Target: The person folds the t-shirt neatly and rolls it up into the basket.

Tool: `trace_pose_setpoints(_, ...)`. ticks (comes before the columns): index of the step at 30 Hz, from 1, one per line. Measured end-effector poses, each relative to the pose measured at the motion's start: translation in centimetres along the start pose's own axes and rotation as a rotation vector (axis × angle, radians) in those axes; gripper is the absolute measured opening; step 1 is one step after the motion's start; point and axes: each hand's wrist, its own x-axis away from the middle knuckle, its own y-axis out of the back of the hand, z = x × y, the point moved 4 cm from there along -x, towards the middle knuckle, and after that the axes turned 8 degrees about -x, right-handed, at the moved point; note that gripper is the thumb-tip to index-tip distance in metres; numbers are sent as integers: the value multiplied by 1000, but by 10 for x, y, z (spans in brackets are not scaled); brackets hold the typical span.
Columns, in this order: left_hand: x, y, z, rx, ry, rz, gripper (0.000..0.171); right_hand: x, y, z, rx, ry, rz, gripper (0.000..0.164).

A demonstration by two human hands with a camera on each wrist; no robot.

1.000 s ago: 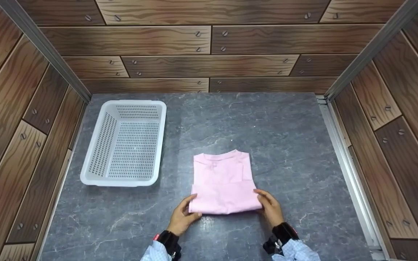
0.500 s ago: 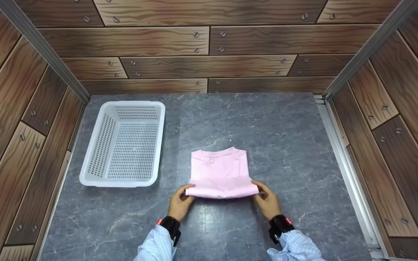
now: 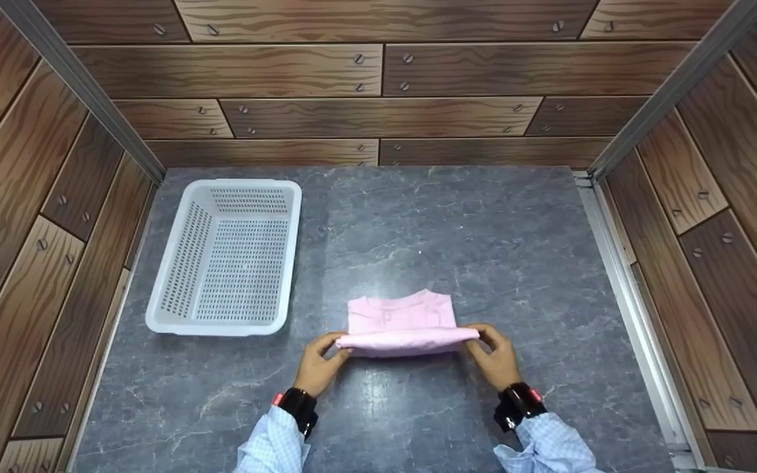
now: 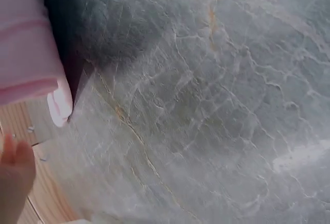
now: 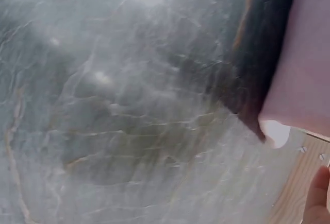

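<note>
A folded pink T-shirt (image 3: 405, 316) lies at the middle front of the table, its neckline turned toward the back wall. Its near part is doubled into a raised fold held between both hands. My left hand (image 3: 318, 366) pinches the left end of that fold between thumb and fingers, while my right hand (image 3: 498, 360) grips the right end. In the left wrist view, the shirt's layered edge (image 4: 31, 54) hangs over the table, a fingertip (image 4: 20, 154) below it. The right wrist view shows the pink fold (image 5: 304, 64) with a finger (image 5: 318, 190) near its corner.
A white perforated plastic basket (image 3: 290, 263) stands at the back left of the grey marbled table (image 3: 523, 263). Wood-patterned walls (image 3: 378, 72) enclose the back and both sides. A metal rail (image 3: 635, 315) runs along the right edge.
Both hands have raised the shirt's near fold and moved it toward the neckline. Less of the shirt's front shows, and the neckline sits slightly nearer the person.
</note>
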Motion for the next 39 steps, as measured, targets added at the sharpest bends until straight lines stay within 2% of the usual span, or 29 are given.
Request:
trace_pose_setpoints(3, 0, -3, 5, 33, 44, 3, 20, -2, -3, 8, 8, -60, -33, 20)
trace_pose_setpoints(6, -2, -8, 9, 51, 117, -43, 20, -6, -8, 14, 37, -103, -72, 21)
trace_pose_setpoints(10, -10, -15, 11, 65, 232, -149, 20, -15, -12, -5, 58, -193, -143, 24)
trace_pose_setpoints(13, -17, -20, 17, 89, 286, -205, 23, -23, -12, -25, 71, -260, -189, 28)
trace_pose_setpoints(15, -23, -25, 25, 92, 288, -201, 32, -28, -13, -33, 86, -275, -198, 31)
trace_pose_setpoints(18, -30, -34, 39, 61, 272, -145, 60, -34, -14, -42, 85, -288, -182, 39)
trace_pose_setpoints(20, -33, -38, 48, -11, 252, -108, 78, -38, -16, -46, 75, -300, -151, 46)
trace_pose_setpoints(22, -36, -41, 55, -93, 251, -88, 85, -41, -18, -51, 81, -313, -113, 52)
trace_pose_setpoints(27, -39, -47, 64, -288, 201, -115, 80, -43, -23, -60, 204, -305, -58, 59)
trace_pose_setpoints(29, -38, -50, 66, -390, 159, -141, 74, -40, -25, -64, 282, -269, -55, 59)
trace_pose_setpoints(32, -30, -57, 70, -571, 120, -148, 69, -33, -28, -68, 431, -169, -54, 58)
trace_pose_setpoints(36, -17, -66, 80, -759, 92, -79, 81, -21, -34, -74, 594, -26, 4, 57)
trace_pose_setpoints(39, -11, -70, 89, -840, 92, -32, 89, -13, -38, -80, 671, 7, 58, 58)
